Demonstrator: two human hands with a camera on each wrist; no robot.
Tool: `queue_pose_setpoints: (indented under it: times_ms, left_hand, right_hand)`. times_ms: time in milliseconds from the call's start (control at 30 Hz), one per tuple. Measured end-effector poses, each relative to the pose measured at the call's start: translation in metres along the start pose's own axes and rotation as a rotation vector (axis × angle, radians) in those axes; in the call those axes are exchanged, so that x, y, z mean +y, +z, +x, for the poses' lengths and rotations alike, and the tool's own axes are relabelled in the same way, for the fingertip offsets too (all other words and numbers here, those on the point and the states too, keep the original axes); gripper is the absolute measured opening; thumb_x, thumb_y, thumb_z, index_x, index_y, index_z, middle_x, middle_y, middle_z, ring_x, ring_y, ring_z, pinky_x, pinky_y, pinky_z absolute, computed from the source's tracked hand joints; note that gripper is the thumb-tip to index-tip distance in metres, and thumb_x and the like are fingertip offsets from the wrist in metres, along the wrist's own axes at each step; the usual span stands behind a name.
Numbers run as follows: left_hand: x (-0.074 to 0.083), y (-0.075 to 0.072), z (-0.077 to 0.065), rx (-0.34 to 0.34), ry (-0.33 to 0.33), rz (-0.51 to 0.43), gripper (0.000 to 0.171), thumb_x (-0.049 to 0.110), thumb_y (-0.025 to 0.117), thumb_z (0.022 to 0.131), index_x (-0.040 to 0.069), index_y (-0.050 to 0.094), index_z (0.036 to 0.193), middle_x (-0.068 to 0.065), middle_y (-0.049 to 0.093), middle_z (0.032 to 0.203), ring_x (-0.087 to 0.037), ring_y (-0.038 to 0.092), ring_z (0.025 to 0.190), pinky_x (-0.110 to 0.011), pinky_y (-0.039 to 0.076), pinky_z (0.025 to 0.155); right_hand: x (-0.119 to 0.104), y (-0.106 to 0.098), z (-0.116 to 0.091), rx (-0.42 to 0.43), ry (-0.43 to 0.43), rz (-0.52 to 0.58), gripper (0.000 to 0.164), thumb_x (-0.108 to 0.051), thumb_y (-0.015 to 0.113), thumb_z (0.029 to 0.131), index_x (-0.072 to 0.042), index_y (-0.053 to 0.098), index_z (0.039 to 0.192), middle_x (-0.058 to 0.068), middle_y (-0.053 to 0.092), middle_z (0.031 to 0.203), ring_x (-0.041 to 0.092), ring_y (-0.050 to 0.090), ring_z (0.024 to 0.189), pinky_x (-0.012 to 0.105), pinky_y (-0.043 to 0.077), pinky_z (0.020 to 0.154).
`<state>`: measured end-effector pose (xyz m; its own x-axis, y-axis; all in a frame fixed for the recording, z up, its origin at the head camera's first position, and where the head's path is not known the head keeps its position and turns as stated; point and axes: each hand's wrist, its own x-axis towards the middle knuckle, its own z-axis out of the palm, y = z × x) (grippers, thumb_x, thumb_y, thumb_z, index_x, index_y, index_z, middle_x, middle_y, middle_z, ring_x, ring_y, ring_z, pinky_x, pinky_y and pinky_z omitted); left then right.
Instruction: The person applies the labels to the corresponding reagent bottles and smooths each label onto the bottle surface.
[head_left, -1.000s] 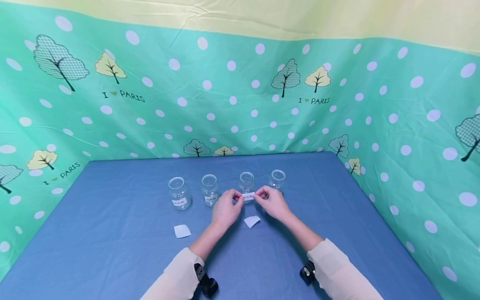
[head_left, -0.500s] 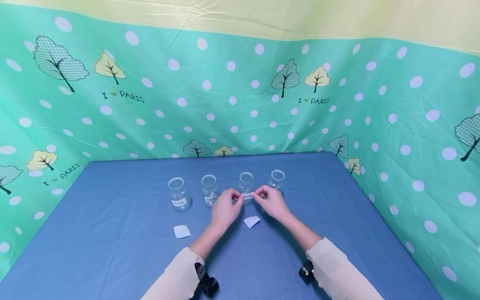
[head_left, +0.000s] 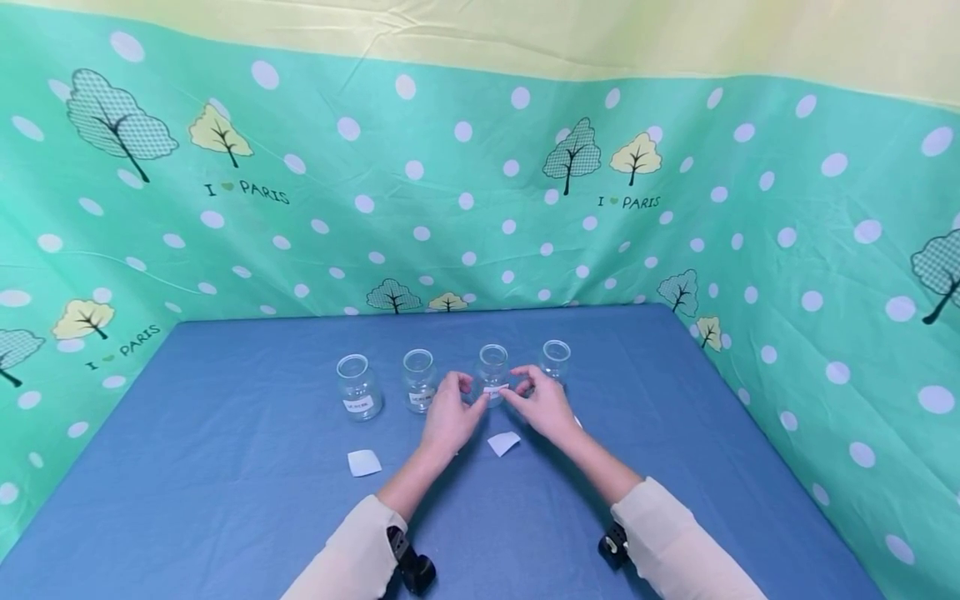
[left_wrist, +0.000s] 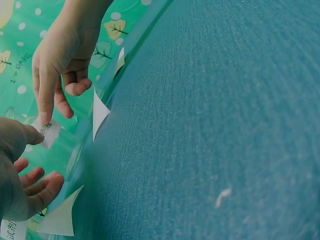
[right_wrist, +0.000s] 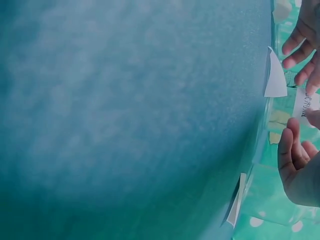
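Observation:
A white label [head_left: 495, 390] with handwritten characters lies against the front of the third glass jar [head_left: 493, 363] from the left. My left hand [head_left: 452, 417] presses the label's left part with its thumb, the other fingers loosely bent beside the jar. From the other side, my right hand [head_left: 546, 408] has its thumb at the label's right end, fingers spread near the glass. In the left wrist view both thumbs meet the label [left_wrist: 48, 132]. The right wrist view shows the label [right_wrist: 302, 104] between the two hands, neither hand gripping the jar.
Two labelled jars, one at far left [head_left: 358, 387] and another beside it [head_left: 419, 375], stand in the row. A fourth jar [head_left: 555, 358] is partly behind my right hand. Backing papers lie in front, one left [head_left: 364, 462], one centre [head_left: 503, 443]. Patterned curtain [head_left: 465, 208] surrounds the table.
Both hands have let go of the label's ends, which they pinched before. The thumbs now press it on the jar, while the other fingers have spread outward.

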<state>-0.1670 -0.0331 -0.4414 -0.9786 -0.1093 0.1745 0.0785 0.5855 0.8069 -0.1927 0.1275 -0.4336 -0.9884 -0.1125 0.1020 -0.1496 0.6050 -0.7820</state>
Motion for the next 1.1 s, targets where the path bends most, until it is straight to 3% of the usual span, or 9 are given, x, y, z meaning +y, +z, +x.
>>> queue_pose_setpoints:
  times_ms: [167, 267, 500, 800, 967, 1100]
  left_hand:
    - [0.001, -0.003, 0.005, -0.040, 0.004, -0.065, 0.057, 0.025, 0.070, 0.083, 0.002, 0.046, 0.130, -0.016, 0.057, 0.122, -0.029, 0.063, 0.095, -0.040, 0.051, 0.081]
    - [0.000, -0.005, 0.009, -0.074, 0.041, -0.095, 0.065, 0.023, 0.070, 0.084, 0.002, 0.040, 0.138, -0.018, 0.053, 0.132, -0.034, 0.061, 0.106, -0.044, 0.050, 0.088]
    - [-0.001, -0.005, 0.013, -0.128, 0.022, -0.116, 0.057, 0.024, 0.067, 0.086, 0.006, 0.045, 0.137, -0.014, 0.054, 0.133, -0.033, 0.060, 0.111, -0.041, 0.050, 0.090]
    - [-0.002, -0.004, 0.013, -0.121, 0.030, -0.109, 0.057, 0.023, 0.066, 0.087, 0.006, 0.045, 0.138, -0.014, 0.054, 0.134, -0.032, 0.060, 0.111, -0.039, 0.051, 0.090]
    - [-0.001, -0.004, 0.012, -0.129, 0.034, -0.113, 0.059, 0.024, 0.066, 0.087, 0.005, 0.043, 0.138, -0.015, 0.053, 0.135, -0.032, 0.060, 0.112, -0.040, 0.050, 0.091]
    - [-0.001, -0.005, 0.012, -0.133, 0.027, -0.140, 0.060, 0.026, 0.066, 0.087, 0.004, 0.043, 0.138, -0.016, 0.052, 0.135, -0.033, 0.060, 0.111, -0.040, 0.050, 0.090]
  right_hand:
    - [0.000, 0.001, 0.004, -0.023, -0.013, 0.014, 0.056, -0.028, 0.072, 0.082, -0.011, 0.052, 0.130, 0.010, 0.070, 0.099, 0.009, 0.055, 0.045, 0.026, 0.047, 0.046]
    - [0.000, 0.002, 0.006, -0.038, -0.036, 0.013, 0.061, -0.027, 0.074, 0.080, -0.010, 0.050, 0.134, 0.012, 0.069, 0.107, 0.009, 0.055, 0.045, 0.026, 0.046, 0.045]
    - [0.002, 0.001, 0.007, -0.065, -0.012, 0.059, 0.055, -0.023, 0.072, 0.082, -0.011, 0.053, 0.132, 0.014, 0.068, 0.110, 0.010, 0.059, 0.050, 0.028, 0.047, 0.045]
    - [0.006, -0.003, 0.006, -0.106, -0.017, 0.147, 0.045, -0.015, 0.061, 0.091, -0.012, 0.051, 0.134, 0.015, 0.067, 0.111, 0.020, 0.062, 0.054, 0.029, 0.053, 0.053]
    - [0.005, -0.005, 0.004, -0.100, -0.004, 0.130, 0.042, -0.019, 0.059, 0.092, -0.014, 0.052, 0.133, 0.013, 0.069, 0.102, 0.018, 0.062, 0.055, 0.028, 0.051, 0.053]
    - [0.003, -0.007, 0.004, -0.106, -0.005, 0.125, 0.045, -0.023, 0.063, 0.090, -0.014, 0.054, 0.132, 0.010, 0.068, 0.110, 0.018, 0.064, 0.056, 0.027, 0.050, 0.051]
